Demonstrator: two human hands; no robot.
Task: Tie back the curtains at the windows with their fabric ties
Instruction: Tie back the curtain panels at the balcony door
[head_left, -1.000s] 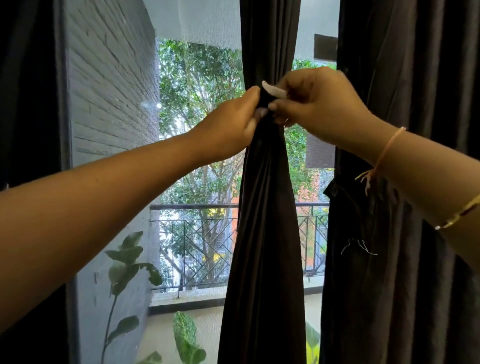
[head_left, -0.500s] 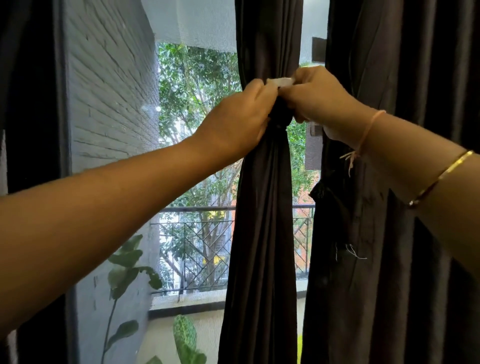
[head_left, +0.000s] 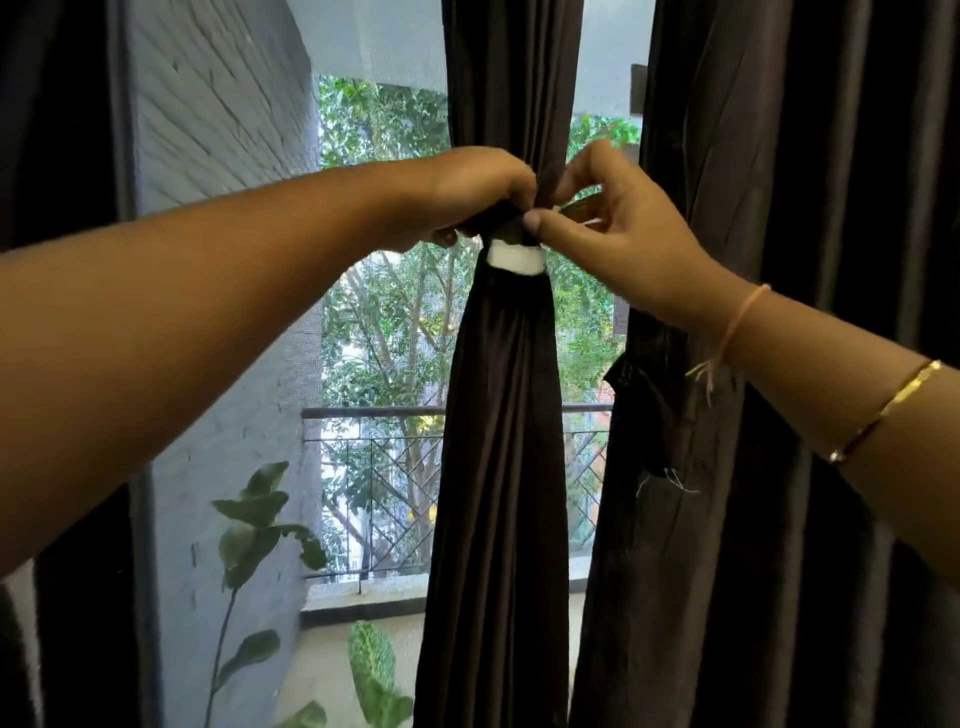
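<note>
A dark brown curtain (head_left: 498, 415) hangs gathered into a narrow bundle in the middle of the window, pinched to a waist at about the height of the hands and spreading again below. Around that waist sits the dark fabric tie with a white strip (head_left: 515, 258) showing on its front. The left hand (head_left: 475, 192) reaches in from the left, its fingers curled over the tie and gripping it against the bundle's left side. The right hand (head_left: 615, 234) meets it from the right, pinching the tie between thumb and forefinger just above the white strip, its other fingers loosely spread. A pink thread (head_left: 737, 322) and a thin gold bangle (head_left: 888, 410) circle the right forearm. A second dark curtain (head_left: 789, 208) hangs in loose folds at the right. Through the glass are a metal balcony railing (head_left: 374, 413), a grey brick wall (head_left: 218, 130) and a green leafy plant (head_left: 260, 525).
</note>
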